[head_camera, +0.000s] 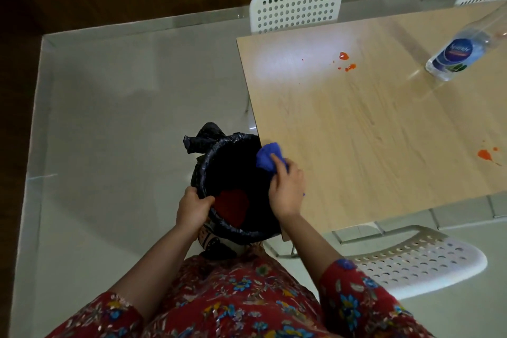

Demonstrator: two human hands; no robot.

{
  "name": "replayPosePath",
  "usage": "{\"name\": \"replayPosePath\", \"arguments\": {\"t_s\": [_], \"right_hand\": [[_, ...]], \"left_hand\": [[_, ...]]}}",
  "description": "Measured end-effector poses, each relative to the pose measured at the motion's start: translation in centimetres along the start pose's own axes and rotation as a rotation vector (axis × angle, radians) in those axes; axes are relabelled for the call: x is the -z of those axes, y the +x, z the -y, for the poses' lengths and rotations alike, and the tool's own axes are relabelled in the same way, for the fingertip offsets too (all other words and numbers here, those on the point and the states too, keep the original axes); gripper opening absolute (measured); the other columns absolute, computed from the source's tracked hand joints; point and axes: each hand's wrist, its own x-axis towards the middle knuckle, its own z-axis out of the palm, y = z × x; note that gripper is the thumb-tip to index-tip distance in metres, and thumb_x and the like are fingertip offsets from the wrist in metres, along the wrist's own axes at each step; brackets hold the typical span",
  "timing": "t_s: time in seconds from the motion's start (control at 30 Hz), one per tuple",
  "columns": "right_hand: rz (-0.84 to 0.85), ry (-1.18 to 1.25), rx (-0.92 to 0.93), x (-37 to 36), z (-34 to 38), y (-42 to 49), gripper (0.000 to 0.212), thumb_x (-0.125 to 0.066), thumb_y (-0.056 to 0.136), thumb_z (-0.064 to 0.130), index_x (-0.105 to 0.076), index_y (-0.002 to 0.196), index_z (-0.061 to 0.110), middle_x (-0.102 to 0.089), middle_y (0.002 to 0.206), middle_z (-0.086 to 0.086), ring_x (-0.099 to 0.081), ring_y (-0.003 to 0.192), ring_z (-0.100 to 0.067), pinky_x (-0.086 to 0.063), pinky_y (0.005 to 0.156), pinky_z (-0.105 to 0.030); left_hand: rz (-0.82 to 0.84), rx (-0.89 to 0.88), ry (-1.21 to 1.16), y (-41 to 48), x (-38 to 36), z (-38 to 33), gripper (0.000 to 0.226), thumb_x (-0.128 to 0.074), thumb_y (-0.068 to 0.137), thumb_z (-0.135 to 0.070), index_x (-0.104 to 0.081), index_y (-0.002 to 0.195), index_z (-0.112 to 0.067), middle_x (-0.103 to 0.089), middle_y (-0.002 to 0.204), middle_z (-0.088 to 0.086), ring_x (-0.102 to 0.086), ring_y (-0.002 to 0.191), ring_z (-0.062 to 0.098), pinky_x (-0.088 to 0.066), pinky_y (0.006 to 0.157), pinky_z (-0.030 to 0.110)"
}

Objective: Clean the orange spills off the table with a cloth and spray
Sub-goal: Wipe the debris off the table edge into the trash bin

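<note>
**Right grip.** The right hand (286,192) is closed round a crumpled blue cloth (267,156), with the fingers curled over it and the index finger lying along the top. The cloth sits at the corner of the pale wood-grain counter (356,123) and partly overhangs the edge.

**Left grip.** Directly below and left of the cloth is a round bin lined with a black plastic bag (208,156). The left hand (192,210) grips its near rim and holds it up against the counter edge. A dark red item (233,207) lies inside; the light is too poor to identify it.

**Outward from the cloth.**
- A cluster of orange spills (344,56) lies well ahead and to the right.
- A second orange patch (484,154) lies far to the right.
- Neither has been wiped.
- A clear plastic bottle with a blue label (452,55) stands beyond the first cluster, well apart from either hand, and its top is out of view.

**Assessment.** The step in hand appears to be sweeping residue off the counter corner into the bin. The task is partly done at best. The next move calls for setting the bin down, carrying the cloth to the nearer cluster, and fetching the bottle if the stain has dried.
</note>
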Motion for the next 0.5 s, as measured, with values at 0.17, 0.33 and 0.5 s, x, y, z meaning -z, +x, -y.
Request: {"name": "replayPosePath", "arguments": {"t_s": [0.17,0.33,0.5], "right_hand": [[-0.126,0.155,0.032,1.8,-0.3,0.9,0.051,-0.034,0.086,0.017,-0.057,0.131,0.017,-0.057,0.119,-0.014,-0.051,0.097,-0.029,-0.040,0.088,-0.037],[-0.268,-0.009,-0.388,5.2,-6.0,5.8,0.043,-0.043,0.093,0.007,-0.054,0.134,0.014,-0.054,0.128,-0.016,-0.049,0.107,-0.038,-0.035,0.087,-0.037],[-0.076,-0.103,-0.185,1.9,-2.2,4.4,0.040,-0.054,0.087,0.016,-0.058,0.127,0.015,-0.057,0.120,-0.015,-0.052,0.098,-0.037,-0.041,0.086,-0.042]], "left_hand": [[-0.003,-0.009,-0.013,0.6,0.2,-0.2,0.020,-0.060,0.084,-0.012,-0.050,0.101,-0.008,-0.061,0.094,0.012,-0.062,0.086,0.032,-0.055,0.080,0.054],[-0.030,0.002,-0.005,1.2,0.1,0.2,0.022,-0.061,0.086,-0.013,-0.048,0.104,-0.008,-0.058,0.094,0.011,-0.061,0.087,0.033,-0.054,0.080,0.054],[-0.013,0.030,-0.040,2.6,0.6,0.8,0.023,-0.061,0.086,-0.013,-0.048,0.105,-0.007,-0.058,0.094,0.010,-0.062,0.088,0.033,-0.054,0.081,0.055]]}}
